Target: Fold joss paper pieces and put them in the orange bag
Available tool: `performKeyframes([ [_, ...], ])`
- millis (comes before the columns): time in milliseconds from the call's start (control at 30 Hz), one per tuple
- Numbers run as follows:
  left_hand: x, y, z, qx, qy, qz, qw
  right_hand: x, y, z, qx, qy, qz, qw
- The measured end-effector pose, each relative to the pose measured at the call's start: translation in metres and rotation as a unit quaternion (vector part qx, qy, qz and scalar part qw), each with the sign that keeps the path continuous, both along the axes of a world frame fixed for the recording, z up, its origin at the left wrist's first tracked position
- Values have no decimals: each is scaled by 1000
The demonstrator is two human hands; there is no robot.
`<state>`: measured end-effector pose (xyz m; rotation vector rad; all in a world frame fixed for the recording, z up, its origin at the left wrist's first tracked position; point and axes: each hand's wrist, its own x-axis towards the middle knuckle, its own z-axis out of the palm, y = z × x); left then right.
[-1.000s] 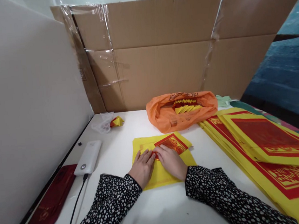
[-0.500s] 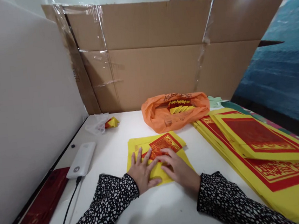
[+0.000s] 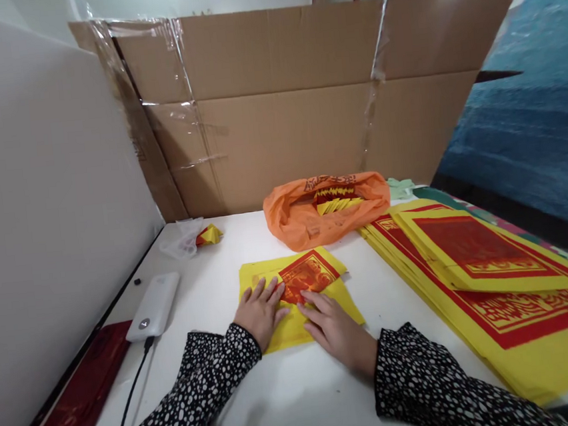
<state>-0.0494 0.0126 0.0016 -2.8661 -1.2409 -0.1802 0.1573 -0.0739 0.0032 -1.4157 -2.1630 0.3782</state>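
Note:
On the white table in front of me lies a yellow sheet of paper with a red printed panel slanting across its upper right part, where the paper appears folded over. My left hand rests on the left side of the sheet, palm down with fingers stretched. Fingertips of my right hand touch the paper at the lower edge of the red panel; its fingers are slightly bent and apart. Neither hand grips anything. Part of the sheet is hidden beneath the hands.
An orange plastic bag holding folded yellow and red papers lies behind the sheet. To the right are stacked larger printed papers. At left are a white power bank with a cable, a dark red phone and a clear bag. Cardboard stands behind.
My left hand has drawn its fingers closer together and slid slightly left. The right hand's fingers have straightened a little and moved apart from the left hand. The view has shifted slightly.

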Motion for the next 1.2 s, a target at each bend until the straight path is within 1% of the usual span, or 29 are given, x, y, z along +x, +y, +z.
performKeyframes([
  [67,-5,13,8,5,15,-21,1000,3,-1,3,-17,49,4,999],
  [133,-14,29,12,17,28,-67,997,5,-2,6,-42,141,-9,989],
  [167,-18,37,13,28,30,-101,994,5,-3,7,-72,204,-20,976],
  [200,-22,44,14,45,28,-138,989,5,-3,7,-116,278,-36,953],
  [233,-26,49,14,67,25,-173,982,3,-3,8,-172,361,-49,915],
  [267,-28,52,15,95,22,-204,974,1,-2,8,-231,447,-59,862],
  [333,-28,50,18,158,15,-241,957,-6,-1,11,-324,596,-67,732],
  [367,-26,43,20,187,11,-252,950,-11,0,15,-342,653,-70,672],
  [400,-22,33,24,214,4,-260,942,-16,1,19,-343,696,-69,628],
  [433,-19,21,28,231,-7,-270,935,-21,2,25,-333,723,-61,602],
  [467,-15,6,32,245,-23,-289,925,-26,3,31,-316,739,-51,593],
  [500,-13,-8,35,264,-42,-311,912,-29,4,37,-298,744,-37,596],
  [567,-12,-34,42,290,-84,-321,898,-29,9,49,-272,734,-6,622],
  [633,-18,-47,47,314,-150,-344,872,-18,20,59,-291,699,26,653],
  [667,-22,-48,48,323,-175,-346,863,-9,29,62,-316,670,46,670],
  [700,-27,-45,49,329,-187,-341,861,2,40,65,-364,621,81,689],
  [733,-32,-39,49,331,-183,-324,867,14,53,67,-412,557,124,710],
  [767,-36,-31,48,332,-159,-299,880,25,67,67,-442,489,154,736],
  [800,-39,-22,46,324,-121,-265,900,36,81,66,-445,423,165,772],
  [833,-41,-13,42,308,-78,-230,920,45,95,64,-427,363,158,813],
  [867,-42,-5,37,290,-46,-209,933,52,108,62,-408,298,147,850],
  [933,-41,7,26,253,-20,-209,945,59,125,56,-343,170,121,916],
  [967,-40,10,21,230,-22,-213,949,59,130,53,-308,117,110,938],
  [1000,-38,11,16,205,-31,-214,954,57,131,50,-277,78,101,953],
  [1067,-35,11,11,149,-57,-194,968,48,124,45,-202,37,85,975],
  [1167,-30,10,11,56,-100,-127,985,25,101,36,-70,34,85,993],
  [1200,-28,11,13,19,-121,-100,987,15,92,33,-50,45,91,994],
])
